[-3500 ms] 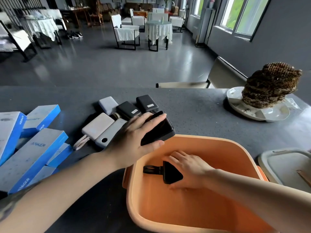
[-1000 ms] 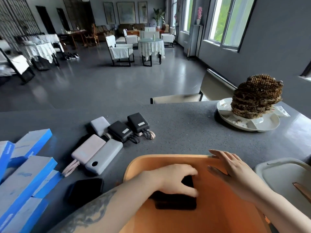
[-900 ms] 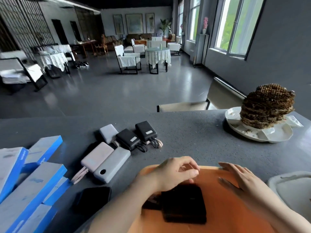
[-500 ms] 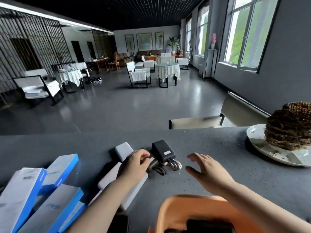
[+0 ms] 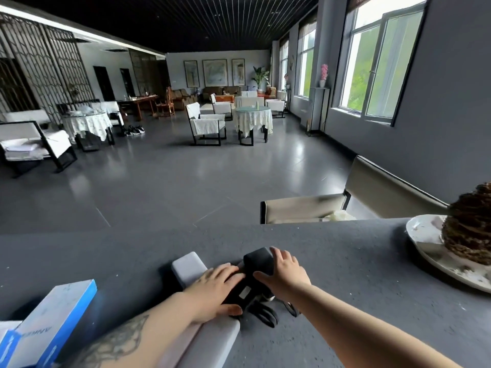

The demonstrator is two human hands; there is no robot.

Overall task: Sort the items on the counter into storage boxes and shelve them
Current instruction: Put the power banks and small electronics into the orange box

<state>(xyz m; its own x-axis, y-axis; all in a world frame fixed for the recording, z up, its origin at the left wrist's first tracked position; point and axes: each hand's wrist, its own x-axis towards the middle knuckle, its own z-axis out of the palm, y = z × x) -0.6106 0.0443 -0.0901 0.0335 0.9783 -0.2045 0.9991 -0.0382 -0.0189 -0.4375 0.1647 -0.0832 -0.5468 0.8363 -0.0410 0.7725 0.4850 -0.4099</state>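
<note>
Showing mirrored "ANKER", blue box [image 5: 50,328].

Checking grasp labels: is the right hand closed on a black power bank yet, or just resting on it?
Closed on it: the right hand curls fingers over the far black power bank, thumb on its near side.

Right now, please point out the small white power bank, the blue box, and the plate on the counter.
small white power bank [image 5: 189,267]: head view, on its flat top face.
blue box [image 5: 57,313]: head view, on its pale top face.
plate [image 5: 421,233]: head view, on its bare white rim at left.
</note>
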